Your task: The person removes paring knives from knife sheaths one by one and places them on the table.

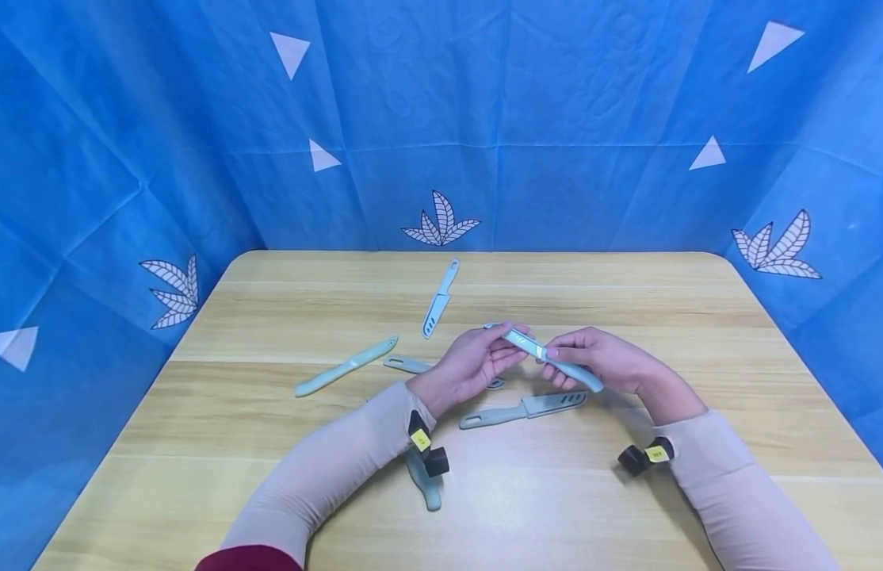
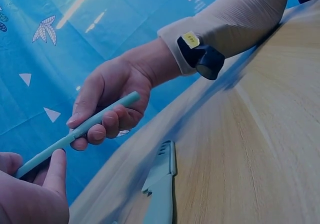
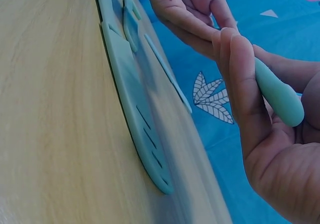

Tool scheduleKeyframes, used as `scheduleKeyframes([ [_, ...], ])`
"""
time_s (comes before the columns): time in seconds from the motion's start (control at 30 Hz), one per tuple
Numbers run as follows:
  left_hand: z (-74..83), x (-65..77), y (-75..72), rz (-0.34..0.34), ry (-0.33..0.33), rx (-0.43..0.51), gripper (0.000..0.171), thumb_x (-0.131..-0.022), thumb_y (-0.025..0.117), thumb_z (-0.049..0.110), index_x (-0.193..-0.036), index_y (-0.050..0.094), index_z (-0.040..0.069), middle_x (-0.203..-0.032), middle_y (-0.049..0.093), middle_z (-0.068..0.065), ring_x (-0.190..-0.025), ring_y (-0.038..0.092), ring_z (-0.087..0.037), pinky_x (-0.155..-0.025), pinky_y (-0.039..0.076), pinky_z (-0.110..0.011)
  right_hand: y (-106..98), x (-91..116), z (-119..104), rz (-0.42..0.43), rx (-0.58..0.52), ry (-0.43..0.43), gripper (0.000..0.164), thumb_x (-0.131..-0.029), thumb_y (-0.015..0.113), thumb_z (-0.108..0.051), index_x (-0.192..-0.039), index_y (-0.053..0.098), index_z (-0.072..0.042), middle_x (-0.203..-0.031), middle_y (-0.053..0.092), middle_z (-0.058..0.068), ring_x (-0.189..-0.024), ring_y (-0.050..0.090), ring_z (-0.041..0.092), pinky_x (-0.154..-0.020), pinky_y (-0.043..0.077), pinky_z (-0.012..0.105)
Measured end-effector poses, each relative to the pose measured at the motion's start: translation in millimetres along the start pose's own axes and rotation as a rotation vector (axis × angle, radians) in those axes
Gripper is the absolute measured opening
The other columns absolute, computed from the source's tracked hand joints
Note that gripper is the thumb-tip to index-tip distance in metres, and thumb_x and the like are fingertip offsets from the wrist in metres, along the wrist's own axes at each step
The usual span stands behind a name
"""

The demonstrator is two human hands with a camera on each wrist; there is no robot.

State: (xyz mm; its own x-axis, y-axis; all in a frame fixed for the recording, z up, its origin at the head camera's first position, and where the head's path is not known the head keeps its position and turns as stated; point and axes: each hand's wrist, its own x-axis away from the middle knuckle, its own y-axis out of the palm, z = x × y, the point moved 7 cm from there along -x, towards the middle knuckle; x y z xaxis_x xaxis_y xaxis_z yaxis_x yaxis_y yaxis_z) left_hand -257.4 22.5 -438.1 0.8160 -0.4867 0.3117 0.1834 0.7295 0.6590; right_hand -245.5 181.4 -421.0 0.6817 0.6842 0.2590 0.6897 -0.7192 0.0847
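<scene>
Jointly held: slim mint-green sheathed knife (image 1: 537,350).
Left hand (image 1: 477,359) pinches blade end (image 1: 520,341), right hand (image 1: 607,357) the handle (image 1: 582,376) (above wooden table (image 1: 556,492)).

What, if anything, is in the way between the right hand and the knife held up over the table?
Nothing visible: the right hand grips the raised knife directly, and the left hand holds its other end. Another knife lies on the table, not between them.

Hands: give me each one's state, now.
Left hand: holding the sheathed knife by its blade end.
Right hand: holding the same knife by its handle.
</scene>
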Motion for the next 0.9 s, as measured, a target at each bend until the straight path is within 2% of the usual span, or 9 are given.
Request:
scheduleKeyframes([
  [0.9,4.5,-1.6,-1.6,0.005,0.015,0.009,0.032,-0.101,0.055,0.016,-0.123,0.055,-0.007,-0.122,0.063,-0.021,-0.11,0.064,-0.029,-0.095,0.054,-0.032,-1.9,3.0,-3.6,0.047,0.033,0.025,0.04,-0.103,0.051,-0.013,-0.118,0.049,0.023,-0.093,0.067,0.017,-0.077,0.066,0.015,-0.073,0.061,0.029],
])
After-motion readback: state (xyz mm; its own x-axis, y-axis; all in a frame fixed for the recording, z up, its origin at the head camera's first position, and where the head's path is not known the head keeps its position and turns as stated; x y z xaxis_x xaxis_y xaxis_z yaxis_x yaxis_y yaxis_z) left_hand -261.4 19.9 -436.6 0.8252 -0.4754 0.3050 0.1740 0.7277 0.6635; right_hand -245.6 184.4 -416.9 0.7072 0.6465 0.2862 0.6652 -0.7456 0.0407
